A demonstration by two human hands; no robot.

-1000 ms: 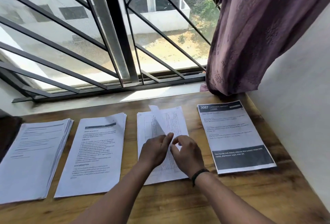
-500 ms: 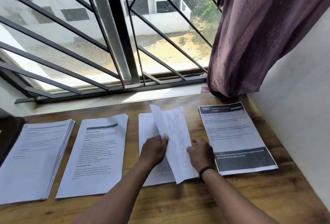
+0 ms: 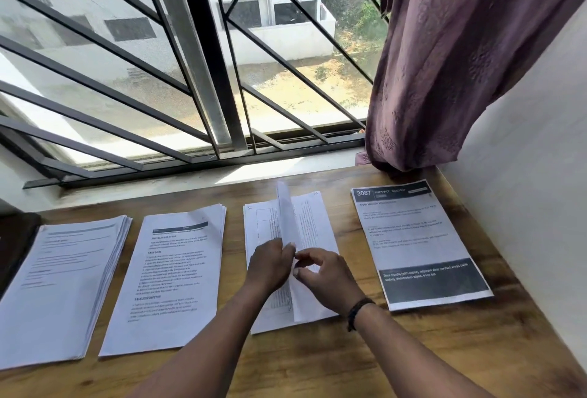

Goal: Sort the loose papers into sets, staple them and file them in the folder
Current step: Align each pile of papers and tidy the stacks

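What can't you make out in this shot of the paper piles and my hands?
Head view, the only one:
- Dark object at far left: cut off by the frame edge.
- Small print on the lifted sheet: too small, seen nearly edge-on.
- Lower middle of the third pile: covered by the left hand and right hand.

bright daylight through the window [image 3: 190, 80], sunlit glare on the sill [image 3: 270, 172], wide-angle bending at edges, slight softness

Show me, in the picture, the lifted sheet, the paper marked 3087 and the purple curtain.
lifted sheet [image 3: 287, 216]: head view, its raised upper part.
paper marked 3087 [image 3: 413, 238]: head view, its white middle.
purple curtain [image 3: 444, 64]: head view, its hanging folds.
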